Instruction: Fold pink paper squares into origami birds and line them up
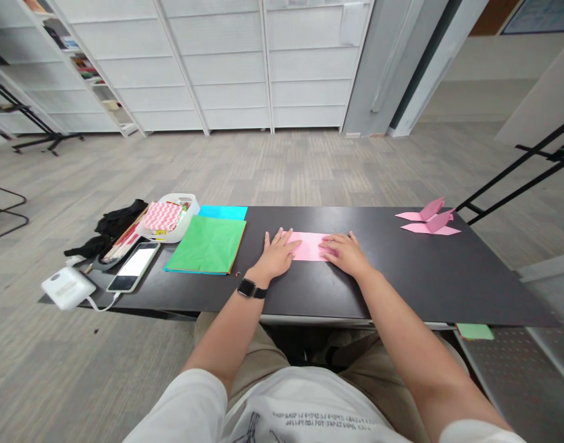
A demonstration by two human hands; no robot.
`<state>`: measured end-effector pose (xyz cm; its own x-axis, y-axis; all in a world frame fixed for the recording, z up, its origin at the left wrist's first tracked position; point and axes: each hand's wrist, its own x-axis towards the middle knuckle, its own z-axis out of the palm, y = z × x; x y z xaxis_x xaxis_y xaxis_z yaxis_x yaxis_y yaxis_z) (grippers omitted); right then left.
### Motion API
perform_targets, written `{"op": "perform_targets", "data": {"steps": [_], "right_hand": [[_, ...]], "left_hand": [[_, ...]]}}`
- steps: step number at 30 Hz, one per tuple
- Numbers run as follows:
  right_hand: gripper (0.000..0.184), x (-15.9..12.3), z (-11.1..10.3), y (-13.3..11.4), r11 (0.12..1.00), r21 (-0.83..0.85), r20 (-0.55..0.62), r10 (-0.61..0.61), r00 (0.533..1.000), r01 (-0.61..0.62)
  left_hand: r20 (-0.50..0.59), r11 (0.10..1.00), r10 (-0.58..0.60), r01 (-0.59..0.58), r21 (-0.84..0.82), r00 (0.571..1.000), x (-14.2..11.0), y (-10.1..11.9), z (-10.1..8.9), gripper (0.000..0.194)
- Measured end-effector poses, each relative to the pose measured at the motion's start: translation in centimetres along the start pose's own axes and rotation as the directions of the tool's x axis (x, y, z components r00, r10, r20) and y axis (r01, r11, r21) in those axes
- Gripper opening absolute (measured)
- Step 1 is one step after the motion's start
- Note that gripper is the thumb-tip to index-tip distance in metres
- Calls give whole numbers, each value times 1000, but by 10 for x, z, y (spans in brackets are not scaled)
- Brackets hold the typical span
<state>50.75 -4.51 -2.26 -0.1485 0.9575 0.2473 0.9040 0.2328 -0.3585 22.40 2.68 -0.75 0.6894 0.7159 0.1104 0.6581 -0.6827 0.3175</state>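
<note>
A pink sheet of paper [308, 247], folded into a rectangle, lies flat on the dark table in front of me. My left hand [278, 253] rests on its left end with the fingers stretched out. On the right end lies my right hand [345, 252], palm down and fingers extended. Both hands press on the paper without grasping it. Two folded pink paper cranes [432, 227] stand at the table's far right. To the left of my left hand is a stack of coloured paper [208, 245] with a green sheet on top.
Left of the stack are a white basket [189, 203] holding a pink patterned packet, a phone [134, 266] cabled to a white power bank [68, 287], a tray of pencils [125, 241] and black cloth [120, 220]. Green paper [475, 331] pokes out below the table's front right edge.
</note>
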Motion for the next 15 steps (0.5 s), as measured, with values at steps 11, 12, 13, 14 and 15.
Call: {"op": "perform_targets", "data": {"steps": [11,12,13,14,15], "right_hand": [[27,1,-1,-2,1000,-7,0,13,1000,-13],[28,1,-2,-3,1000,-8,-1,15,1000,-15],[28,1,-3,-4,1000,-8,-3,16,1000,-16],[29,1,-3,-5,1000,-6,-5,16,1000,-16],[29,1,-4,-6,1000,-5,-6,15,1000,-15]], "left_hand": [[-322,953,-242,162,-256,915,1,-32,-29,45],[-413,950,-233,115,-292,880,3,-24,-30,40],[-465,948,-211,64,-311,860,6,-14,-29,36],[-464,948,-150,-5,-317,873,8,-4,-26,31],[-425,945,-50,-95,-313,904,11,6,-22,25]]}}
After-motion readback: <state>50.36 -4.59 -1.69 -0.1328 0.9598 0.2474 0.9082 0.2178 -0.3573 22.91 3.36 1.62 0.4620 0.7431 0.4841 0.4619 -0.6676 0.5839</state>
